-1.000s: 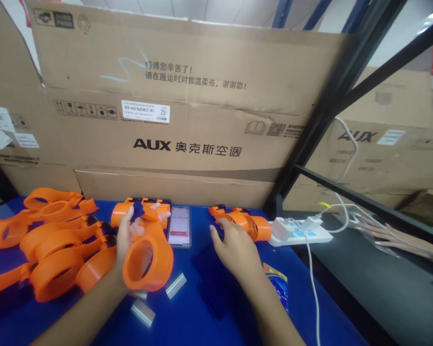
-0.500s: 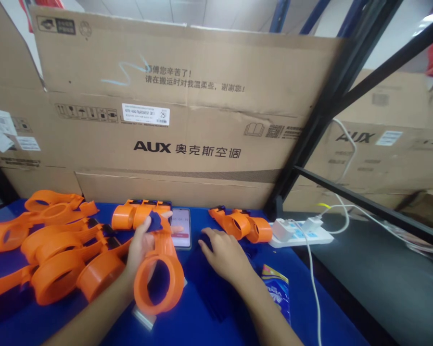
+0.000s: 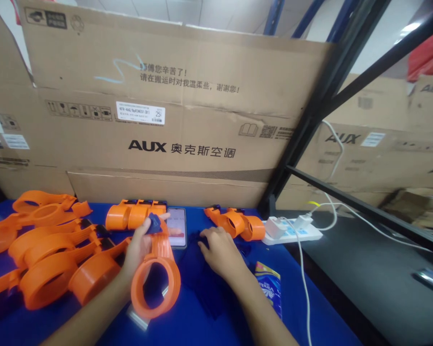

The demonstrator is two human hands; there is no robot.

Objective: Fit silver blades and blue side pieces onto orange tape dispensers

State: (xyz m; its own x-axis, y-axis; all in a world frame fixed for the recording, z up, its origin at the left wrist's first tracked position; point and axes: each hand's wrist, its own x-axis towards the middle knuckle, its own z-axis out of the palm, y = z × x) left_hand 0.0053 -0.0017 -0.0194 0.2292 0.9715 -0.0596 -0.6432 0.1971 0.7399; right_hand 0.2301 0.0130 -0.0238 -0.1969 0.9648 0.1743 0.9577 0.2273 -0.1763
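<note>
Left hand (image 3: 139, 247) pinched orange holder (image 3: 161, 246), blue piece (image 3: 154, 224) atop; right hand (image 3: 222, 252): grip unclear; dark pieces (image 3: 207, 288) loose; far holders (image 3: 117, 217) looked fitted

Cardboard box (image 3: 198, 113) (marked AUX) — white power strip (image 3: 310, 234) near rack (image 3: 309, 120).

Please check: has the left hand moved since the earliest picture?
Yes. Against the phone, the left hand has moved to the right; its fingers now overlap the phone in this view.
</note>
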